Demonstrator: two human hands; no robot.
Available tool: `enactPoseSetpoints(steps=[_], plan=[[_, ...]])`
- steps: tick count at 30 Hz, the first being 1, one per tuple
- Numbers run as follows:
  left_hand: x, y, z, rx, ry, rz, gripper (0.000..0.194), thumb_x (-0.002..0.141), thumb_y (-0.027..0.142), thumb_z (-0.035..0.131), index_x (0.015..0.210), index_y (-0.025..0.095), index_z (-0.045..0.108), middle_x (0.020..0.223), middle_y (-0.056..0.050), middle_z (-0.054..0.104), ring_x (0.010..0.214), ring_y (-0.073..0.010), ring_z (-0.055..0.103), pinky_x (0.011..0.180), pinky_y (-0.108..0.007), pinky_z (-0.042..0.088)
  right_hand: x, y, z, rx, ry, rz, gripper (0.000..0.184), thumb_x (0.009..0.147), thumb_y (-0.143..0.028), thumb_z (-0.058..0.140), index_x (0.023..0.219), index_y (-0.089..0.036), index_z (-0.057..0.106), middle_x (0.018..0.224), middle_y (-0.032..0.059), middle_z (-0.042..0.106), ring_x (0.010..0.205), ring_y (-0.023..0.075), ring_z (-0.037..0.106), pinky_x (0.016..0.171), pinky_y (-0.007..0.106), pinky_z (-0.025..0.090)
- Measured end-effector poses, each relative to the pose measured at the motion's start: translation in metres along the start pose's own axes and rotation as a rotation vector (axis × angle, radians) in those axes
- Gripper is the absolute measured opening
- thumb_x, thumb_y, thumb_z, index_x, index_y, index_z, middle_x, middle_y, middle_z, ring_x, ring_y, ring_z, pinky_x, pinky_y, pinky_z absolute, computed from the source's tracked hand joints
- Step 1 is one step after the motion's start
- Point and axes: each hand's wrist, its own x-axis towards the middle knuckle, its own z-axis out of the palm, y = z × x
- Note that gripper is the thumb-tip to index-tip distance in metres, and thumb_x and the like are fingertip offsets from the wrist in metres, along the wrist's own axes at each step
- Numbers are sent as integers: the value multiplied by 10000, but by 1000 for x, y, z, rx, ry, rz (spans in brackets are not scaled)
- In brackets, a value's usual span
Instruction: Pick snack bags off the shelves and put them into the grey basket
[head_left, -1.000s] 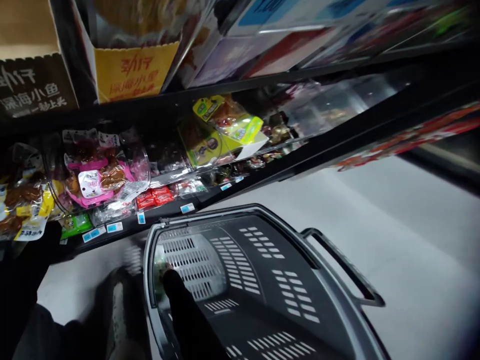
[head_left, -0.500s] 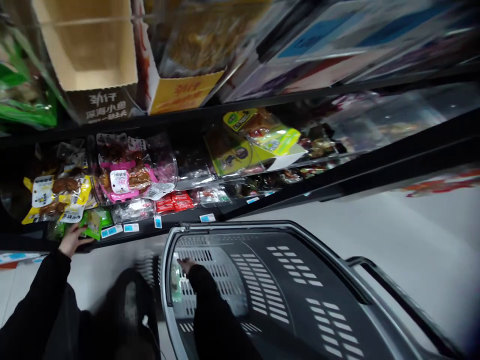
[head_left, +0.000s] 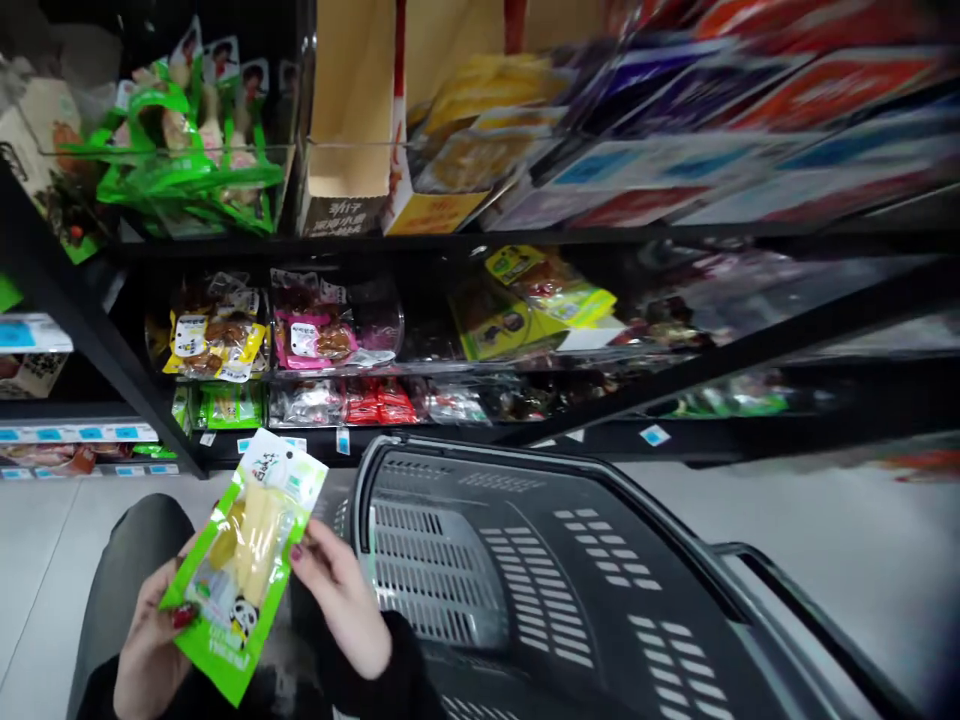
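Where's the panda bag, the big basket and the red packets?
Panda bag [head_left: 253,545]: head view, on its see-through front.
Big basket [head_left: 596,605]: head view, on its inside wall.
Red packets [head_left: 394,404]: head view, on one's shiny front.

The dark front panel of the upper-shelf carton [head_left: 343,215] bears "劲仔" above "深海小鱼", slightly blurred. The green-edged packet [head_left: 255,560] carries characters on its white header and near its lower edge; neither line is legible. The blue-and-white shelf labels [head_left: 343,441] bear print too small to read.

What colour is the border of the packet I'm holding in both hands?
The packet has a bright green border, clearest in the head view.
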Motion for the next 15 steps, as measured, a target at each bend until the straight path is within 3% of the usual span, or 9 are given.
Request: enactPoseSetpoints(steps=[3,5,8,10,13,15], plan=[[-25,-1,-7,-32,-50,-30,322,431,199,831,738,256,753,710,33,732,649,-163,656,606,-209,517,-5,-5,20,21,131,-99,387,724,-492,636,953,-180,652,947,91,694,897,247,631,790,353,498],[-34,-2,-14,-92,-153,-107,311,508,263,802,815,247,753,817,4,744,749,-204,666,688,-256,514,-10,-9,25,46,139,-106,352,723,-458,653,945,-186,673,943,83,702,914,257,630,809,364,494],[-38,-5,-21,-197,-415,-380,423,698,498,621,963,185,722,1012,-77,708,830,-253,660,723,-335,501,-20,-16,29,55,103,-101,319,721,-430,665,942,-201,685,939,69,706,900,244,634,815,353,493],[-36,-9,-24,-207,-594,-562,514,752,540,537,1040,140,683,1090,-116,671,844,-254,659,726,-348,498,-26,-21,32,29,88,-88,315,712,-421,677,934,-197,689,914,67,709,888,240,633,804,343,492],[-30,-25,-27,-201,-761,-656,561,704,513,614,1077,96,651,1018,-141,689,793,-216,669,700,-298,509,-31,-27,37,7,43,-46,331,695,-429,687,903,-172,694,835,62,707,807,224,635,739,318,499],[-24,-42,-29,-288,-826,-665,502,695,487,633,1025,111,671,791,-98,719,568,-150,646,516,-228,495,-31,-27,39,31,-12,2,345,700,-446,675,895,-162,689,779,52,698,656,191,619,633,304,504]])
